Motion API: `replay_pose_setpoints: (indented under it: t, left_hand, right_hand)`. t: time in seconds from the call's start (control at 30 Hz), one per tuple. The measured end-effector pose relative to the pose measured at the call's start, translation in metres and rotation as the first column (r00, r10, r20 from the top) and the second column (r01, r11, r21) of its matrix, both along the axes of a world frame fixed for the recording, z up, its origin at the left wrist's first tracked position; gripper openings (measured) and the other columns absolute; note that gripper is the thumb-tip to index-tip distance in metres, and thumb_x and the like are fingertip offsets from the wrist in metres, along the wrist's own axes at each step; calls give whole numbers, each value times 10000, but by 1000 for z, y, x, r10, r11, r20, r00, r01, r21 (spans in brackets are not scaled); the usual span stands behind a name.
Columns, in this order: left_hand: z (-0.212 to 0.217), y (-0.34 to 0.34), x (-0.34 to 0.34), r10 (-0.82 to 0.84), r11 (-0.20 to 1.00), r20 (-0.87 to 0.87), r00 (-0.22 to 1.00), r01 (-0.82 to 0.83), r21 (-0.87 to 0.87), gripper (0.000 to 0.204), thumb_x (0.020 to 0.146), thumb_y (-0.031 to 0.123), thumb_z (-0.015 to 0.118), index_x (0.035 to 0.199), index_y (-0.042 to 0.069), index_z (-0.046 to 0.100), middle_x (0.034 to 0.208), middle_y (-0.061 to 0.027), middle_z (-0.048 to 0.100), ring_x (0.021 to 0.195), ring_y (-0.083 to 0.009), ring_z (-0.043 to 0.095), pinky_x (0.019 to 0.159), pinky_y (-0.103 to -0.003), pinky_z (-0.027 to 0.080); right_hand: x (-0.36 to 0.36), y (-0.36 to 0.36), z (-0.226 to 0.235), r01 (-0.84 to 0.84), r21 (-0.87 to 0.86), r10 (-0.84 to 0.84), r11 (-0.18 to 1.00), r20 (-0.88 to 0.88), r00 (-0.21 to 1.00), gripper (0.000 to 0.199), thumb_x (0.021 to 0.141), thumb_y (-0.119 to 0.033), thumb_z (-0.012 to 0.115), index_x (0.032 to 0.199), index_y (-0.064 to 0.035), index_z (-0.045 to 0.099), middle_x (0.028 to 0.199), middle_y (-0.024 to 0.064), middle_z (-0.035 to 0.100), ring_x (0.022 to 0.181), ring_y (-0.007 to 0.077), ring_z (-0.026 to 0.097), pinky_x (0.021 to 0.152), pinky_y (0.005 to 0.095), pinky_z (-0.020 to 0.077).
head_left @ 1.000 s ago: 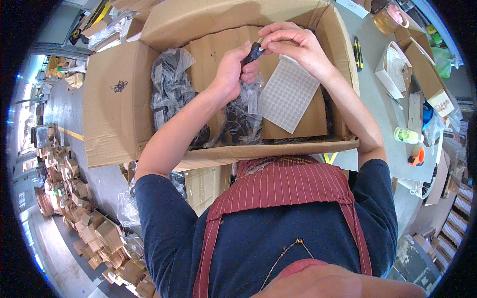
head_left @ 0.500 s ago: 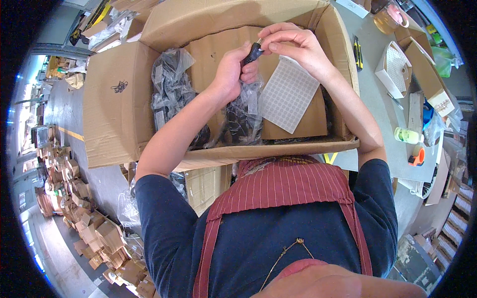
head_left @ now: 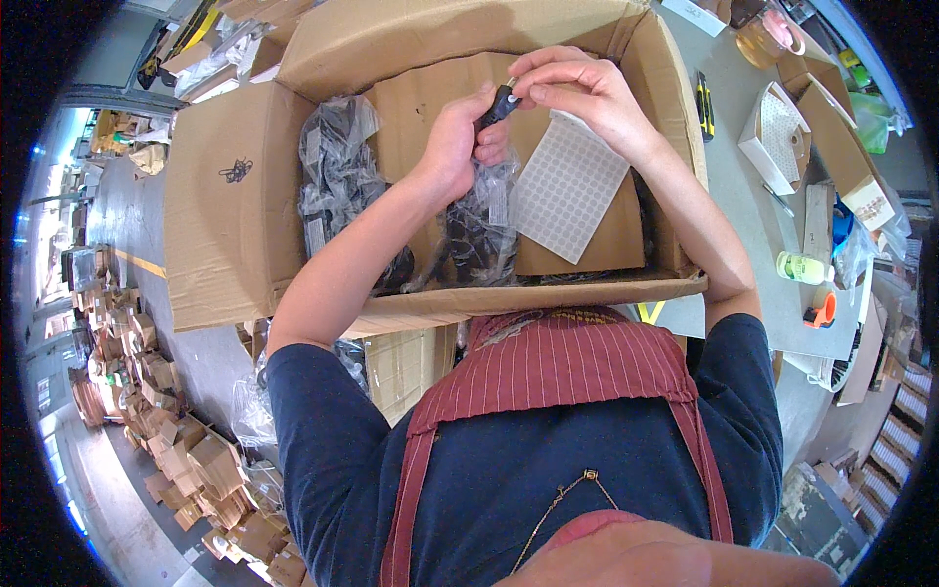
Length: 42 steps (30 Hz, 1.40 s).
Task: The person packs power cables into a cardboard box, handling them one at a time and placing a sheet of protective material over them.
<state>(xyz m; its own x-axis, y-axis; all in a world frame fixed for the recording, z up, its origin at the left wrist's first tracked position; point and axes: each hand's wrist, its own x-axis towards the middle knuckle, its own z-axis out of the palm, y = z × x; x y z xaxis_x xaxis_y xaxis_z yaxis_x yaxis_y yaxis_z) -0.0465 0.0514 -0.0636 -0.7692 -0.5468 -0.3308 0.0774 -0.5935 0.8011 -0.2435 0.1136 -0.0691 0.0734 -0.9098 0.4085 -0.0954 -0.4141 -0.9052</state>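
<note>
My left hand (head_left: 464, 137) is closed round a black connector (head_left: 501, 102) with a short metal tip, held above the open cardboard box. At its upper end my right hand (head_left: 579, 86) has thumb and forefinger pinched against it. A small white spot shows on the black body beside the right thumb. Below the right hand, a sheet of small round stickers (head_left: 572, 188) lies on a cardboard sheet (head_left: 416, 103) inside the box (head_left: 469, 301). Clear-bagged black cables (head_left: 481, 230) lie under my left wrist, and more bagged black items (head_left: 337, 171) fill the box's left side.
On the grey table at right lie a yellow-and-black cutter (head_left: 704, 106), a white tray (head_left: 776, 139), a green-labelled bottle (head_left: 802, 267) and an orange tape dispenser (head_left: 822, 308). A box flap (head_left: 233, 205) sticks out left. Flattened cartons (head_left: 210, 460) are heaped on the floor.
Both hands stay almost where they were. The black connector has turned slightly, and the white spot on it shows a little more clearly.
</note>
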Motion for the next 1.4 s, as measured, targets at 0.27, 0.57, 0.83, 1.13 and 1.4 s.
replay_pose_setpoints:
  t: [0.27, 0.57, 0.83, 1.13, 1.4]
  left_hand:
    - [-9, -4, 1, 12, 1000, -11, 1000, -12, 11, 405, 1043, 360, 339, 963, 51, 588, 558, 61, 326, 456, -72, 279, 455, -238, 248]
    - [-9, -7, 1, 92, 994, 11, 996, -93, 58, 343, 1026, 355, 394, 894, 89, 565, 563, 65, 315, 461, -73, 259, 440, -242, 223]
    - [6, 6, -1, -54, 995, 58, 997, 59, -80, 329, 1025, 361, 410, 840, 114, 525, 521, 68, 324, 427, -67, 262, 431, -233, 240]
    - [-2, 0, 2, -177, 981, 22, 984, 178, -80, 415, 1035, 370, 360, 928, 35, 581, 509, 91, 289, 414, -47, 262, 419, -233, 225]
    - [-3, 1, 0, -186, 979, 39, 982, 189, -76, 464, 1032, 416, 359, 950, 20, 588, 510, 96, 271, 417, -46, 243, 419, -237, 211]
  right_hand:
    - [0, -1, 6, 92, -260, -188, 961, -376, 907, 133, 851, -69, 667, 957, -14, 725, 1158, 99, 647, 1011, 226, 639, 901, 333, 512]
    - [13, 5, 7, 46, -409, -334, 912, -671, 662, 331, 839, -104, 660, 1157, -20, 625, 1298, 130, 568, 1223, 322, 518, 1028, 407, 428]
    - [7, 4, 10, 59, -301, -219, 952, -534, 816, 277, 876, -224, 675, 1094, -53, 655, 1125, 132, 645, 1096, 314, 588, 946, 400, 464]
    - [-1, 2, 11, -8, -250, -110, 968, -453, 885, 199, 872, -144, 672, 1041, -37, 669, 935, 104, 660, 905, 288, 625, 825, 387, 488]
    - [-4, 4, 9, -47, -150, -16, 988, -394, 919, 234, 892, -68, 606, 1119, -20, 641, 987, 114, 645, 893, 252, 641, 797, 352, 514]
